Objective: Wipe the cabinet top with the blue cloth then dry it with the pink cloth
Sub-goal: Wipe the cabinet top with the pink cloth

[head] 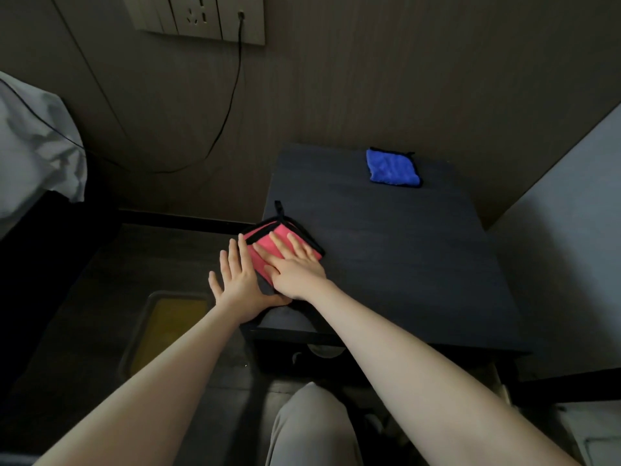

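The pink cloth (284,245) lies folded at the near left corner of the dark cabinet top (386,250), its black-trimmed edge and hanging loop reaching just past the cabinet's left edge. The right hand (295,267) rests flat on it, fingers straight and spread, pressing the cloth down rather than grasping it. The left hand (237,280) is released too, fingers straight and slightly fanned, held just off the cabinet's left edge with its fingertips touching the cloth's overhanging side and its thumb lying along the front corner. The blue cloth (393,168) sits folded near the far right corner, well apart from the pink one, close to the back wall (336,95). Between the two cloths the cabinet top is bare and dark, stretching to the right edge, which runs just beside a pale wall (571,230). Left of the cabinet, on the floor, stands a bin (168,327) with a yellowish inside; what it holds cannot be told. A black cable (228,105) hangs from a wall socket (198,18) above, and white bedding (37,142) shows at the far left.
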